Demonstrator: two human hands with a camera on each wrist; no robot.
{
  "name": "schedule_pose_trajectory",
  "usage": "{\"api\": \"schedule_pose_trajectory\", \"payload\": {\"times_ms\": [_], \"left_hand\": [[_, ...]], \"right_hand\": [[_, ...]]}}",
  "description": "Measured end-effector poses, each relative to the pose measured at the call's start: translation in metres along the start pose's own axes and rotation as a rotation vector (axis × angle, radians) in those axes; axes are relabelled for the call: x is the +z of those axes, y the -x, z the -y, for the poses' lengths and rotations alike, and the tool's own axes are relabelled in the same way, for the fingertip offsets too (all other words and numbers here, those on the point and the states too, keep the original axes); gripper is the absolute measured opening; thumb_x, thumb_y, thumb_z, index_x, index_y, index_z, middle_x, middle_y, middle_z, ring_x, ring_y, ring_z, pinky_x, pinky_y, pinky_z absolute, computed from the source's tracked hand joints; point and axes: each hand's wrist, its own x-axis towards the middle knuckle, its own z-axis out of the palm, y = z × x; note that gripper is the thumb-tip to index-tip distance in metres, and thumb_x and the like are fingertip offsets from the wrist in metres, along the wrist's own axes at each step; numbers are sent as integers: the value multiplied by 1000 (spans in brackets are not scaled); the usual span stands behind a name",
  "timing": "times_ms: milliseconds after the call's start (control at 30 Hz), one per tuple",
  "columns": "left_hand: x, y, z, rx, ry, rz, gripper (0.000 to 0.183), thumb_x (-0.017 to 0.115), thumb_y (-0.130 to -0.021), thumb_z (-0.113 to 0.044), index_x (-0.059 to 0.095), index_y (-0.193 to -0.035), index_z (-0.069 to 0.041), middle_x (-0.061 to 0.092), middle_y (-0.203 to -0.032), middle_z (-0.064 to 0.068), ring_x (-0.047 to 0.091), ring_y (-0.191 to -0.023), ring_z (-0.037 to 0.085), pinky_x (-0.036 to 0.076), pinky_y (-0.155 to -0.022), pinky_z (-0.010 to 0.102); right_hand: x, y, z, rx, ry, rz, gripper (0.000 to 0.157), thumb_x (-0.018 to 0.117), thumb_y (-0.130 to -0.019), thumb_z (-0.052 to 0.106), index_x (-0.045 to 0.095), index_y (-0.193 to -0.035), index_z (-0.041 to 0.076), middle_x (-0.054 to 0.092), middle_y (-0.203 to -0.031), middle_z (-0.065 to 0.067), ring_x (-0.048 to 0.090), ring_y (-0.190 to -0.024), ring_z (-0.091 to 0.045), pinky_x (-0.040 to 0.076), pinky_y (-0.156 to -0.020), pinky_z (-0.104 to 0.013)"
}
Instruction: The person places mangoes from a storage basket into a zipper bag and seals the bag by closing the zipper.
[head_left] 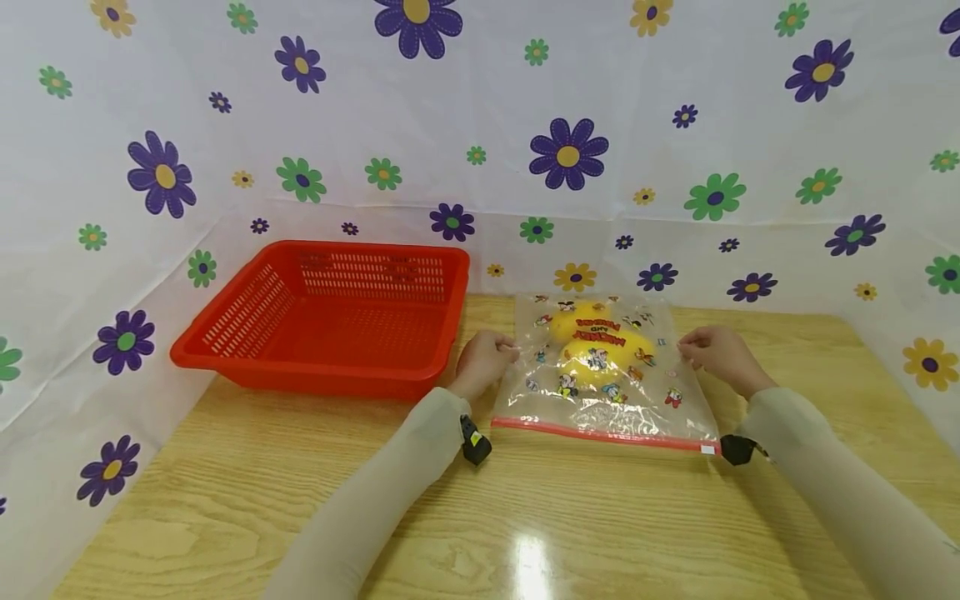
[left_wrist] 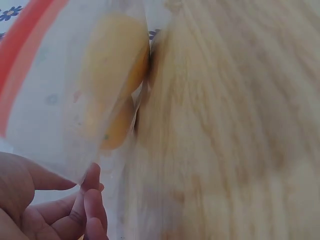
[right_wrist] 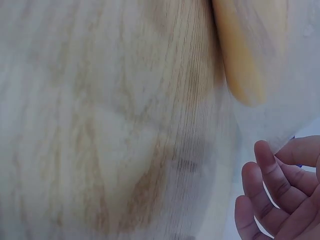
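Observation:
A clear zip bag point(head_left: 525, 392) printed with cartoon figures lies on the table, its red slider edge point(head_left: 600, 433) toward me. Inside are yellow mangoes point(head_left: 607, 358), also seen through the plastic in the left wrist view point(left_wrist: 117, 55) and the right wrist view point(right_wrist: 240, 60). At the bag's left side, my left hand point(head_left: 483, 362) pinches the edge between thumb and fingertips. My right hand point(head_left: 723, 358) pinches the opposite side edge the same way. In the left wrist view the left hand point(left_wrist: 60, 205) holds a raised fold of plastic.
To the left stands a red plastic basket point(head_left: 330, 379) with slotted walls, close beside my left hand. The wooden table point(head_left: 525, 517) meets a white flowered cloth point(head_left: 480, 100) hung behind and along both sides.

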Motion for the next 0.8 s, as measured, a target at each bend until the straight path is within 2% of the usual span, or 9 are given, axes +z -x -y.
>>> {"api": "schedule_pose_trajectory", "payload": {"times_ms": [133,433,567,667,800], "left_hand": [[2,-3,-1,-8,-10,-20,19,63,-88,-16,71,-104,-8,71,-99,6,60,-81,16,46,-66,23],[4,-12,0,-3,-72,-61,20,63,-88,-19,71,-103,-9,72,-98,3,64,-90,20,50,-78,33],[5,-12,1,-11,-94,-42,26,61,-89,-21,69,-110,-8,71,-105,5,63,-96,22,50,-85,36],[6,-8,3,21,-157,-13,36,59,-91,-24,61,-122,-7,67,-115,8,61,-104,25,48,-91,39],[9,8,-3,122,-303,-9,51,57,-92,-31,46,-137,-8,55,-129,13,54,-116,29,44,-100,42]], "right_hand": [[0,-4,0,-3,-11,-3,36,49,-97,17,55,-116,-13,63,-102,-26,61,-80,-22,52,-74,-34],[4,-12,-1,16,-7,-41,34,49,-96,16,57,-115,-11,63,-104,-26,60,-79,-20,51,-70,-29],[5,-13,-1,41,-4,-31,34,49,-96,16,56,-116,-10,63,-105,-25,59,-80,-20,50,-71,-29],[6,-10,-1,47,12,-5,35,47,-97,17,54,-117,-10,62,-107,-26,59,-80,-21,51,-74,-33],[4,-1,0,17,103,-4,37,44,-97,20,54,-118,-9,60,-111,-30,63,-83,-28,52,-75,-41]]}}
